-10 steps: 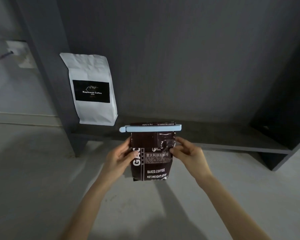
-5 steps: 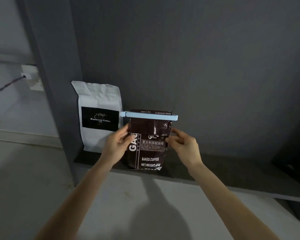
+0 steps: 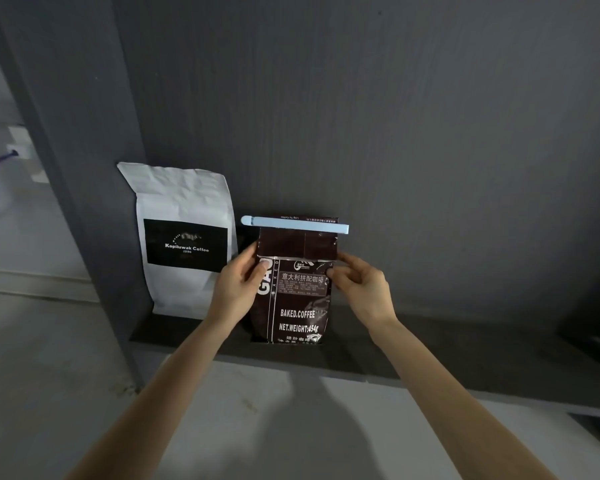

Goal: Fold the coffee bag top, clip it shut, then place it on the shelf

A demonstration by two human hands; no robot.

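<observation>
A dark brown coffee bag (image 3: 297,306) stands upright on the dark grey shelf (image 3: 447,351), its bottom edge touching the shelf board. Its top is folded over and a light blue clip (image 3: 293,224) is clamped across the fold. My left hand (image 3: 238,284) grips the bag's left edge, thumb on the front. My right hand (image 3: 359,289) pinches the right edge at about the same height.
A white coffee bag (image 3: 184,237) with a black label stands just left of the brown one, against the shelf's left upright (image 3: 84,202). The shelf's back panel rises behind both. A wall socket (image 3: 21,150) with a cable is at far left. Pale floor lies below.
Both hands carried the clipped brown bag up from above the floor and forward into the shelf, setting it beside the white bag. The view has closed in on the shelf.
</observation>
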